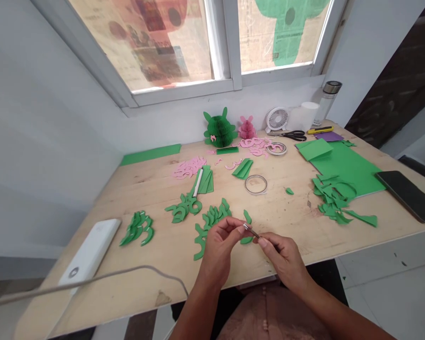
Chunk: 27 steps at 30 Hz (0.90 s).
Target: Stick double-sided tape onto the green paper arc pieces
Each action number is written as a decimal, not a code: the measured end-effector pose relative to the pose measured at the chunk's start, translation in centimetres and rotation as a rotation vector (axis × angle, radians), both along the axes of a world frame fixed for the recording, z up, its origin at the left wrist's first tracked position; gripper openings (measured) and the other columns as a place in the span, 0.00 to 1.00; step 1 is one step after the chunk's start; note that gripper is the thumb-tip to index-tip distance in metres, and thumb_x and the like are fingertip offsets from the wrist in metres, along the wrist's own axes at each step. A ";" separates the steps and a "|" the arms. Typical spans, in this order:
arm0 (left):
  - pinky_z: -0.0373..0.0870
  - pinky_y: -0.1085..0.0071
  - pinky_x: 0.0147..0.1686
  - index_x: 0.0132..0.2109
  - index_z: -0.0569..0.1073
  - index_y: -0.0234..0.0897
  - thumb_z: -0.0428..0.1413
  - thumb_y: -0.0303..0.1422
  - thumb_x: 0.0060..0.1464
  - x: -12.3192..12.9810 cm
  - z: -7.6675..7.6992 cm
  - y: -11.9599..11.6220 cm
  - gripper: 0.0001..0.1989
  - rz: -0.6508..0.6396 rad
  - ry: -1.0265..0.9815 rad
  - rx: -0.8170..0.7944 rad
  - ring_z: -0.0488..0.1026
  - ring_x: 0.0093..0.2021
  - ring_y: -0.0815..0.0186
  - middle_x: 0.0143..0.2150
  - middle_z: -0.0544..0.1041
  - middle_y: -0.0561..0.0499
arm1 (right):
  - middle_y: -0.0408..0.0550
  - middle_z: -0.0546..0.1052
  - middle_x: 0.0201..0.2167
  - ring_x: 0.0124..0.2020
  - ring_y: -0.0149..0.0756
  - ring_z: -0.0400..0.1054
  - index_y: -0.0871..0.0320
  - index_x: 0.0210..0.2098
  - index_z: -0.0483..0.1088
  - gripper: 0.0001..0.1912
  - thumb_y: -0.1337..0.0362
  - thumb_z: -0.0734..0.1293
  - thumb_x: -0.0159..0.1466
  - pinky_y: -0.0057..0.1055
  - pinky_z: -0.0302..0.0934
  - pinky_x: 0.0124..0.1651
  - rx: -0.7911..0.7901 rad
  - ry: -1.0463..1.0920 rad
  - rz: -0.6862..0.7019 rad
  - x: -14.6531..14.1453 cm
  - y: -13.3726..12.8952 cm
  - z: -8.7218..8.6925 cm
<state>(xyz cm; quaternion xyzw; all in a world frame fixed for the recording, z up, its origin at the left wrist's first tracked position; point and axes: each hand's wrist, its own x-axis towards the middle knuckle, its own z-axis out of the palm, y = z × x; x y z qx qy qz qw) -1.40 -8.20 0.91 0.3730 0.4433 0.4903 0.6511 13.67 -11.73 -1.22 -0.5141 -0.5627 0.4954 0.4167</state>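
My left hand (221,248) and my right hand (281,257) meet above the near edge of the wooden table (156,264). Between their fingertips they pinch a small slim metal-tipped tool (250,230); what kind of tool it is I cannot tell. Just beyond the hands lie green curved paper cutouts (212,219) and a small green leaf piece (247,216). More green cutouts lie to the left (138,229) and at centre (183,208).
A white power bank (90,255) with a cable lies near left. A tape ring (255,184), pink cutouts (189,167), green paper sheets (343,165), scraps (335,200), a phone (409,194), scissors (293,135), a small fan (276,119), a bottle (327,101) and paper honeycomb figures (219,128) sit farther back.
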 end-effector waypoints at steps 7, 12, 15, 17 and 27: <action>0.69 0.69 0.40 0.30 0.74 0.34 0.63 0.34 0.44 0.4 -0.1 -0.3 0.08 0.069 -0.003 -0.005 0.72 0.32 0.67 0.29 0.76 0.51 | 0.46 0.75 0.26 0.36 0.38 0.69 0.59 0.40 0.77 0.20 0.53 0.59 0.65 0.29 0.62 0.40 0.038 -0.027 0.000 0.0 0.0 -0.1; 0.69 0.69 0.39 0.30 0.74 0.34 0.63 0.34 0.43 0.6 -0.1 -0.4 0.08 0.088 0.004 -0.008 0.72 0.32 0.67 0.29 0.77 0.50 | 0.47 0.76 0.28 0.36 0.39 0.70 0.59 0.41 0.76 0.20 0.54 0.59 0.65 0.30 0.62 0.40 0.053 -0.054 -0.004 -0.1 -0.1 0.3; 0.69 0.70 0.40 0.30 0.74 0.34 0.63 0.34 0.43 0.7 -0.1 -0.6 0.09 0.108 0.005 -0.007 0.72 0.32 0.67 0.30 0.77 0.50 | 0.47 0.76 0.28 0.36 0.39 0.70 0.59 0.40 0.77 0.20 0.53 0.59 0.65 0.30 0.62 0.38 0.059 -0.056 -0.010 -0.1 -0.1 0.3; 0.68 0.71 0.40 0.30 0.74 0.34 0.63 0.34 0.43 0.8 -0.2 -0.7 0.08 0.120 -0.008 0.002 0.72 0.33 0.68 0.30 0.77 0.51 | 0.47 0.76 0.27 0.36 0.39 0.70 0.59 0.40 0.77 0.20 0.53 0.59 0.65 0.30 0.62 0.39 0.065 -0.058 -0.014 -0.1 -0.1 0.3; 0.68 0.73 0.39 0.30 0.74 0.34 0.63 0.32 0.45 1.0 -0.1 -0.9 0.06 0.115 -0.018 0.019 0.71 0.32 0.69 0.29 0.76 0.52 | 0.46 0.76 0.27 0.29 0.35 0.68 0.58 0.40 0.77 0.19 0.55 0.59 0.65 0.29 0.63 0.37 0.096 -0.078 -0.032 -0.1 -0.2 0.4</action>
